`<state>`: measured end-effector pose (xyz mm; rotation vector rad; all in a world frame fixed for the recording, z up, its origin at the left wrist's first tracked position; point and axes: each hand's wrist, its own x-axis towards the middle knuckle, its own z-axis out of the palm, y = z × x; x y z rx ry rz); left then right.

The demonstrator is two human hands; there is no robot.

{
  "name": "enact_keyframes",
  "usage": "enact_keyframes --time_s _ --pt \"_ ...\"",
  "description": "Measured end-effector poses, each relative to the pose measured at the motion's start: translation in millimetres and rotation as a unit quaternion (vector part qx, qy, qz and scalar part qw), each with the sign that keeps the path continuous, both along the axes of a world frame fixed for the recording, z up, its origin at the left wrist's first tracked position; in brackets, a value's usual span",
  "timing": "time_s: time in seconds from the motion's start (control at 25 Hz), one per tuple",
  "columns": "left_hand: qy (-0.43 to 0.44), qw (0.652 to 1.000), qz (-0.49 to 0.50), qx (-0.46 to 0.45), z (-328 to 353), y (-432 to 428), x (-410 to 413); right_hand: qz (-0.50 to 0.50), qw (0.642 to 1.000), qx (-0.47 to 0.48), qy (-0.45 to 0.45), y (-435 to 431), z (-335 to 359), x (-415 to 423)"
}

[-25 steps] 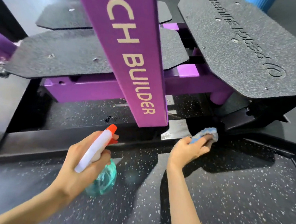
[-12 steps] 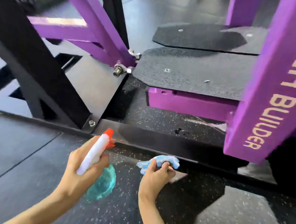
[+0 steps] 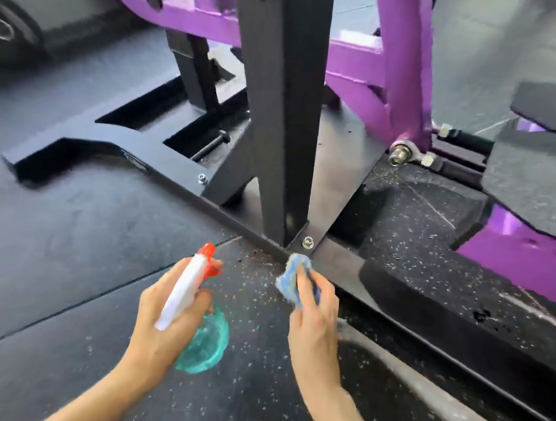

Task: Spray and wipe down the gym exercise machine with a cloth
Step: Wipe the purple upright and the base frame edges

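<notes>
Cloth (image 3: pixel 292 273) slid left along base rail (image 3: pixel 397 300) to black post (image 3: pixel 279 108); right hand (image 3: pixel 315 319) pinches it, left hand (image 3: pixel 165 311) grips spray bottle (image 3: pixel 191 290). Frame above likely unwiped.

We see a teal spray bottle (image 3: pixel 204 345) with white-red head, blue cloth (image 3: pixel 292 274), purple-black machine frame (image 3: pixel 276 108), white-speckled black floor (image 3: pixel 252 394).

left hand (image 3: pixel 166 320) curled in a tight grip, right hand (image 3: pixel 317 319) pinching, palm down.
</notes>
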<state>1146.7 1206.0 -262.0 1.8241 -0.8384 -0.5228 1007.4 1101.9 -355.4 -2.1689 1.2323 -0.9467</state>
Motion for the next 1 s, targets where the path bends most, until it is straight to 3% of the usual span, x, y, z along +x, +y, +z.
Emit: enact_keyframes --time_s 0.04,0.08,0.16,0.24,0.28,0.4,0.44,0.56,0.64,0.72,0.8,0.88,0.96,1.0 --pt "-0.006 1.0 0.024 0.009 -3 2 17 0.058 0.985 -0.139 0.081 -10 -5 2" --pt "-0.006 0.999 0.044 0.013 -4 5 31 0.108 0.945 -0.257 0.172 -23 -12 1" --pt "0.01 0.998 0.063 0.0 -2 12 57 0.147 0.833 -0.408 0.344 -56 -32 -8" --pt "0.022 0.997 0.076 -0.025 1 17 72 0.185 0.693 -0.498 0.487 -84 -41 -18" --pt "0.025 0.995 0.092 -0.035 -1 21 83 0.206 0.628 -0.51 0.55 -89 -40 -9" --pt "0.048 0.987 0.147 -0.043 -13 25 104 0.25 0.523 -0.427 0.694 -81 -19 46" --pt "0.058 0.985 0.157 -0.049 -14 26 111 0.246 0.503 -0.443 0.7 -78 -9 72" --pt "0.089 0.98 0.168 -0.062 -17 28 129 0.208 0.519 -0.455 0.693 -72 16 165" --pt "0.098 0.978 0.173 -0.058 -18 28 138 0.221 0.534 -0.463 0.672 -62 17 230" --pt "0.099 0.977 0.182 -0.058 -20 25 140 0.207 0.564 -0.393 0.696 -53 13 280" --pt "0.108 0.976 0.183 -0.055 -21 21 140 0.164 0.591 -0.368 0.699 -55 9 287" --pt "0.127 0.975 0.175 -0.059 -20 22 141 0.167 0.543 -0.431 0.701 -56 3 238" --pt "0.144 0.973 0.164 -0.068 -18 27 144 0.184 0.448 -0.471 0.737 -52 5 162" --pt "0.146 0.974 0.16 -0.071 -18 27 144 0.191 0.417 -0.483 0.746 -52 6 124"
